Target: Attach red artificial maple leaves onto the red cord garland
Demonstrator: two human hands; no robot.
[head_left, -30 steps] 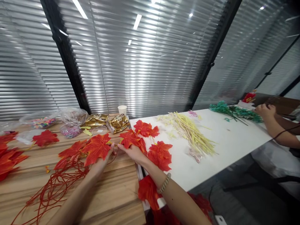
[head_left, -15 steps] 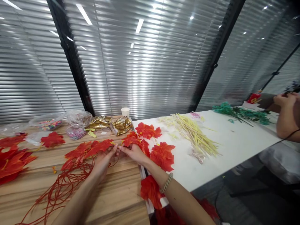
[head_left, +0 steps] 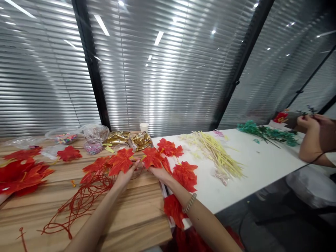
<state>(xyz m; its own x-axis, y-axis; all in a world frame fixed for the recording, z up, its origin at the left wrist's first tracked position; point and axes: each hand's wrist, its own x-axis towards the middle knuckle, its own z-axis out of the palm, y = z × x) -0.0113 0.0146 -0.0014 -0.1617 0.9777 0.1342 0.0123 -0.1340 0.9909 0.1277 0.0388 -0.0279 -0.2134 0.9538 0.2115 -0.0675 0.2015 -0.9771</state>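
My left hand point(head_left: 127, 175) has its fingers closed at the edge of a red artificial maple leaf point(head_left: 121, 161), which partly covers them. Another red leaf point(head_left: 152, 157) lies over the fingers of my right hand point(head_left: 160, 174), which grips it from below near its stem. The two leaves face each other with a small gap between them. A tangle of red cord point(head_left: 84, 196) lies on the wooden table beside my left forearm. More red leaves point(head_left: 185, 175) trail from my right hand over the white table and down past the table's edge.
A pile of red leaves point(head_left: 23, 176) sits at left. Behind are a bead bowl point(head_left: 65, 138), gold packets point(head_left: 141, 141) and a paper cup point(head_left: 144, 127). Yellow stems point(head_left: 219, 152) and green foliage point(head_left: 270, 133) lie on the white table point(head_left: 262, 161). Another person's hands point(head_left: 311, 121) hold a dark sprig.
Both leaves at my hands have turned up to show their broad faces. My fingertips have drawn slightly apart. The view has shifted a little, and the other person's hands have come closer together.
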